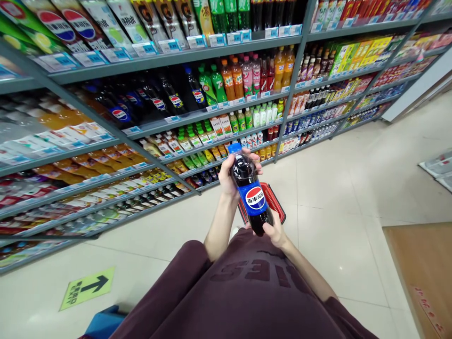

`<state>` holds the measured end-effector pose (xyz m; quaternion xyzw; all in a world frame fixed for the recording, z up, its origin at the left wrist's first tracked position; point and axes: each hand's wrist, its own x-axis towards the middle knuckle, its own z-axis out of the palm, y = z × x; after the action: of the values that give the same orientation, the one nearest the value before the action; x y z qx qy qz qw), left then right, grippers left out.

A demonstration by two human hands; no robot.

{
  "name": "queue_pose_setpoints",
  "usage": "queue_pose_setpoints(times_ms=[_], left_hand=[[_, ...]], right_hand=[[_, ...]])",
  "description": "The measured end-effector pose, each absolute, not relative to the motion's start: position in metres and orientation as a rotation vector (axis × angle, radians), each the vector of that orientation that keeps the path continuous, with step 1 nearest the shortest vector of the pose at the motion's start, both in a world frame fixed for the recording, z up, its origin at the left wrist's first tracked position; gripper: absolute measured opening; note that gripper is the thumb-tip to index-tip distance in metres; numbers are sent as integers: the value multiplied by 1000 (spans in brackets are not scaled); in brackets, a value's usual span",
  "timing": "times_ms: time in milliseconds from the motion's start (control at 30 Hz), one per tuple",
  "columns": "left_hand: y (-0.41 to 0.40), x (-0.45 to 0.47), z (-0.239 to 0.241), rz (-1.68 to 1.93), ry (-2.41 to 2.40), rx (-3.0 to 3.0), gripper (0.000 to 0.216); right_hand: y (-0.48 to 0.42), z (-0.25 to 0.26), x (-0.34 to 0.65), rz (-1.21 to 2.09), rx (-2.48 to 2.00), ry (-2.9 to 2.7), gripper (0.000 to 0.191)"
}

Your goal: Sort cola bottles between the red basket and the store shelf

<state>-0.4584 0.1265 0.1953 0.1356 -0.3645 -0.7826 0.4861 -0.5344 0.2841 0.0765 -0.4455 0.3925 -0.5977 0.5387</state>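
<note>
I hold a dark cola bottle [250, 190] with a blue cap and a blue label in front of my chest. My left hand [229, 175] wraps round its upper part, fingers closed behind the neck. My right hand [274, 230] grips the bottle's base from below. The bottle tilts with its cap up and to the left. Behind it, on the floor, lies a red shopping basket [275, 203], mostly hidden by the bottle and my hands.
Long grey shelves [176, 59] full of drink bottles run along the left and far side. The pale tiled floor [346, 188] stretches right. A green arrow sticker [87, 287] lies on the floor at left. A wooden panel [422, 273] sits at right.
</note>
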Motion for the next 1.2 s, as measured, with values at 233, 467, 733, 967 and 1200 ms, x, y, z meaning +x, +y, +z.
queue_pose_setpoints(times_ms=[233, 467, 733, 967, 1200], left_hand=[[123, -461, 187, -2016, -807, 300, 58], [127, -468, 182, -2020, -887, 260, 63], [126, -471, 184, -2001, -894, 246, 56], [119, -466, 183, -1975, -822, 233, 52], [118, -464, 184, -1954, -914, 339, 49]], right_hand=[[278, 61, -530, -1211, -736, 379, 88], [275, 27, -527, -1001, -419, -111, 98], [274, 17, -525, -976, -398, -173, 100], [270, 41, -529, -1017, -412, -67, 88], [268, 54, -527, -1221, -592, 246, 80]])
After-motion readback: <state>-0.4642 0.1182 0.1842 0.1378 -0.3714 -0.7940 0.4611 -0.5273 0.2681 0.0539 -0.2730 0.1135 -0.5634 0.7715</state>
